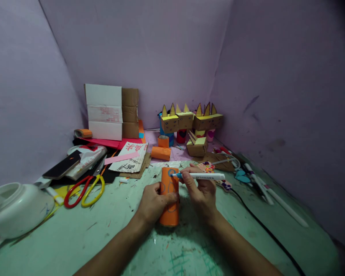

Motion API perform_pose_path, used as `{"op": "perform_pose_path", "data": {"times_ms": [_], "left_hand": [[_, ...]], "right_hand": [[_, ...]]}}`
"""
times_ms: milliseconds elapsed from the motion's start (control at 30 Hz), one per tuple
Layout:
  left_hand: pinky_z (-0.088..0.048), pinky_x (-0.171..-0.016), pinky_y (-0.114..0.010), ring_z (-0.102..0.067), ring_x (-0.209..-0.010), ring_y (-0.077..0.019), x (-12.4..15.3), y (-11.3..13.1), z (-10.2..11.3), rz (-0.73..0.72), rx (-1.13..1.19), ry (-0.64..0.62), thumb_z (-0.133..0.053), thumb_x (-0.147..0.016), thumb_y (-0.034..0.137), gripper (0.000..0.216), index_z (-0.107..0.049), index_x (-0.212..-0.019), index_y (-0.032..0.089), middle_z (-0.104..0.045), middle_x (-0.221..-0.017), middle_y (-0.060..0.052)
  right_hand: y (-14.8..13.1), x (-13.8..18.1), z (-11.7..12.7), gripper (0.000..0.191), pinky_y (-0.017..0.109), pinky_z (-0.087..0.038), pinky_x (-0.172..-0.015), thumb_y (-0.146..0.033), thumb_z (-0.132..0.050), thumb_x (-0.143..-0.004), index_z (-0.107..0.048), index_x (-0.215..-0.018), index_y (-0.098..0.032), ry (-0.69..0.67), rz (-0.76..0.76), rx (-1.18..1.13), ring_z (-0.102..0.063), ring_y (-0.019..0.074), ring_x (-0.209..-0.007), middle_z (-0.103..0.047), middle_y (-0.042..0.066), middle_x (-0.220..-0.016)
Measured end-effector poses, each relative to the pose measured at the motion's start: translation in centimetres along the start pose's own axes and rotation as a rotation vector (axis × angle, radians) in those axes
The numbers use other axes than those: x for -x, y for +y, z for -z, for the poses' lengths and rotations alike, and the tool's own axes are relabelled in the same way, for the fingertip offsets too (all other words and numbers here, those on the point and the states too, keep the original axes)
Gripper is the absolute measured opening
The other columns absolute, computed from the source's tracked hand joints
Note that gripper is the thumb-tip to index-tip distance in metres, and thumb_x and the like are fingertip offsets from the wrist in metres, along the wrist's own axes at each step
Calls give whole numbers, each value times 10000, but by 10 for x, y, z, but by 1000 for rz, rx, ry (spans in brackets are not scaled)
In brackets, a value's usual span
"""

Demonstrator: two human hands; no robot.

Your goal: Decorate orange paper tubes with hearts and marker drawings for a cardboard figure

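Observation:
An orange paper-covered tube (pixel 169 180) lies on the green table (pixel 109 237) in front of me, with drawn circles on its side. My left hand (pixel 155 203) is wrapped round the tube's middle and holds it down. My right hand (pixel 199 189) pinches a white marker (pixel 204 176) with a blue tip. The tip touches a blue circle near the tube's far end.
Scissors (pixel 84 189) with red and yellow handles lie to the left, next to papers and a phone. A white container (pixel 14 207) sits at the far left. Cardboard figures (pixel 189 120), two orange rolls and a box (pixel 112 111) stand at the back. A black cable (pixel 261 226) and pens lie right.

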State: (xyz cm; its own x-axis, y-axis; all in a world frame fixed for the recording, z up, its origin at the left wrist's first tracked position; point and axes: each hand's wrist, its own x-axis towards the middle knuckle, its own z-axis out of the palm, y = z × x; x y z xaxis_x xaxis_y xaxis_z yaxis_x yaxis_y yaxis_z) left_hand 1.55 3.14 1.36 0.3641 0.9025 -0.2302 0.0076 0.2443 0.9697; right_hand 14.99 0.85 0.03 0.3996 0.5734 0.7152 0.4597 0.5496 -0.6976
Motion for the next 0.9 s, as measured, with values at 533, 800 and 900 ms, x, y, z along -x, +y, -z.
{"op": "perform_pose_path", "data": {"times_ms": [533, 800, 900], "left_hand": [[-401, -514, -260, -503, -532, -138, -1, 0, 0, -2, -10, 13, -749, -465, 275, 283, -624, -655, 105, -593, -577, -14], [-373, -498, -252, -481, -514, -128, -2, 0, 0, -11, -15, 23, -727, -469, 260, 238, -609, -626, 125, -568, -550, 5], [-366, -485, -246, -475, -503, -124, -2, 1, -1, -6, -14, 24, -709, -470, 252, 221, -604, -619, 126, -565, -533, 10]], "right_hand": [[8, 4, 1, 112, 347, -544, -593, -291, -607, -844, -691, -834, -217, 3, -106, -88, -669, 211, -714, -709, 37, -789], [3, -1, 0, 94, 459, -506, -842, -241, -604, -829, -697, -825, -230, -12, 4, 14, -683, 207, -695, -735, 15, -733], [2, -1, 0, 108, 481, -479, -905, -216, -594, -829, -700, -821, -235, -32, 44, 12, -694, 209, -710, -741, 8, -724]]}}
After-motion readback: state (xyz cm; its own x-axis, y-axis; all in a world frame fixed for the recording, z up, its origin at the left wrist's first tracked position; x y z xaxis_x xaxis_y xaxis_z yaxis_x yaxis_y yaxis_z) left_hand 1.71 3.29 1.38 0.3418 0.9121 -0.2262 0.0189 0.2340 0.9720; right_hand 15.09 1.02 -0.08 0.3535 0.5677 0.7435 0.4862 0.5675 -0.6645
